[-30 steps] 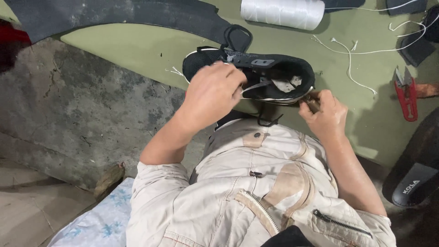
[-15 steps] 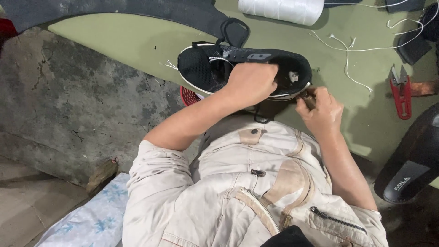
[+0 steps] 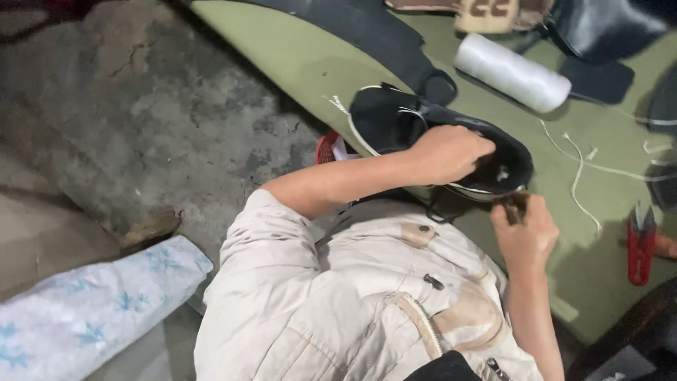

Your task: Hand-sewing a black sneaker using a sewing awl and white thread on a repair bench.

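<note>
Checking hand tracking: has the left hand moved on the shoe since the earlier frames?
Yes. The left hand slid along the black shoe toward its right end, away from the shoe's left tip it covered earlier; it now sits by the right hand.

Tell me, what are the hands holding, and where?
The left hand grips the black shoe at its opening rim. The right hand pinches a small dark tool against the shoe's edge.

Shoe (image 3: 395, 127) on mat (image 3: 296, 63) — spool (image 3: 512, 73) behind, snips (image 3: 640, 243) to rt.
</note>
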